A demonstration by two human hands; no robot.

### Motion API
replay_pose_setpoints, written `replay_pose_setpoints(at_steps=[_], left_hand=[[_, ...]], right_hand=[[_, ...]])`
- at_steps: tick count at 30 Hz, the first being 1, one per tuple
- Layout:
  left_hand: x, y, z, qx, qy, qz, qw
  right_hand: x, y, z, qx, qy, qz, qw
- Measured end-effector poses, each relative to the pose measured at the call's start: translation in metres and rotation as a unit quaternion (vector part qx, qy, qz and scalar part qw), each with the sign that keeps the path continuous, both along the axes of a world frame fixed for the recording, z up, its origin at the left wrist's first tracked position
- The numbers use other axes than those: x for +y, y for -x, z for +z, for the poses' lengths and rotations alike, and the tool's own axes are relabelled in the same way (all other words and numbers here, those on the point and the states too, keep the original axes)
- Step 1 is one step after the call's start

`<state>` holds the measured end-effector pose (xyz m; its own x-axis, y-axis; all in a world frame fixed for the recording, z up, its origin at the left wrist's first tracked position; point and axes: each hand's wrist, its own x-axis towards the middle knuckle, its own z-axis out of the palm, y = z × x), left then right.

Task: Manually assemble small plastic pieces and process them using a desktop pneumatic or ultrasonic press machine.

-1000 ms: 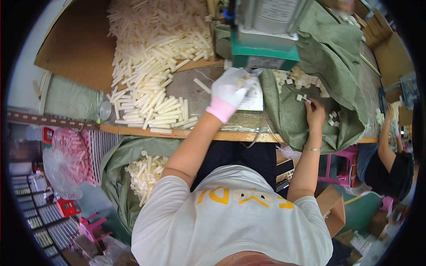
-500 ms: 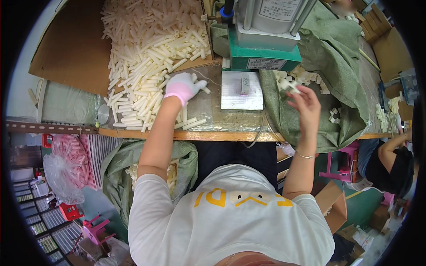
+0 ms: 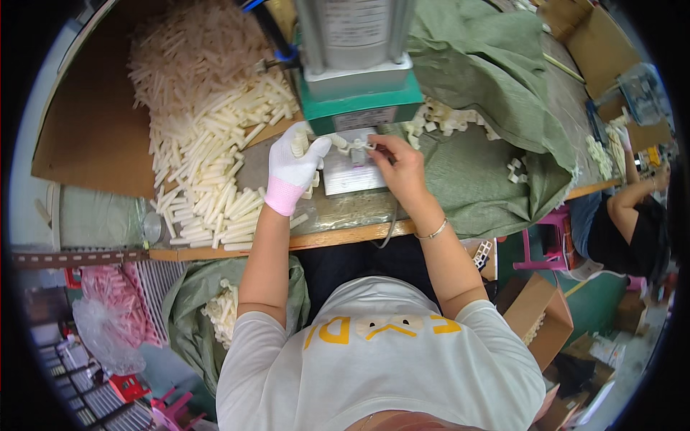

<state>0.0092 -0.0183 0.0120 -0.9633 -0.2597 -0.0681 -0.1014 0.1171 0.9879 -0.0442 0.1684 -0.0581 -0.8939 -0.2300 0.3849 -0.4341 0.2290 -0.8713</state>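
My left hand (image 3: 291, 169), in a white glove with a pink cuff, is closed around short cream plastic tubes (image 3: 298, 147). Another cream tube (image 3: 334, 141) reaches from its fingertips to a small white connector (image 3: 361, 144). Bare, my right hand (image 3: 402, 169) pinches that connector between thumb and fingers. Both hands are close together above a silver metal plate (image 3: 352, 183), under the green head of a press (image 3: 363, 108). On the plate, a small grey block (image 3: 358, 159) is partly covered by the connector. I cannot tell whether tube and connector are joined.
A large heap of cream tubes (image 3: 208, 158) spills from a cardboard box (image 3: 97, 122) at the left. On the right, a green woven sack (image 3: 474, 179) bears white connectors (image 3: 449, 118). Another sack (image 3: 187, 302) stands below the wooden bench edge (image 3: 338, 235). Someone sits far right.
My left hand has left the tube heap, carrying tubes right to the plate. My right hand has brought the connector left from the sack. The view has shifted too.
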Motion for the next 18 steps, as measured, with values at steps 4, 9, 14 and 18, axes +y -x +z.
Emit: replay_pose_setpoints(at_steps=[4, 9, 14, 18], left_hand=[[0.007, 0.014, -0.023, 0.052, 0.121, -0.016, 0.991], [0.024, 0.006, 0.008, -0.003, 0.049, 0.041, 0.998], [0.003, -0.003, 0.005, 0.097, 0.193, -0.004, 0.976], [0.001, 0.002, 0.004, -0.030, 0.017, -0.070, 0.997]], right_hand=[[-0.002, -0.004, 0.012, 0.049, -0.039, 0.007, 0.998], [0.001, 0.001, 0.002, 0.056, -0.029, -0.001, 0.998], [0.001, -0.001, 0.008, 0.067, -0.047, 0.006, 0.997], [0.001, -0.003, 0.011, 0.060, -0.039, 0.006, 0.997]])
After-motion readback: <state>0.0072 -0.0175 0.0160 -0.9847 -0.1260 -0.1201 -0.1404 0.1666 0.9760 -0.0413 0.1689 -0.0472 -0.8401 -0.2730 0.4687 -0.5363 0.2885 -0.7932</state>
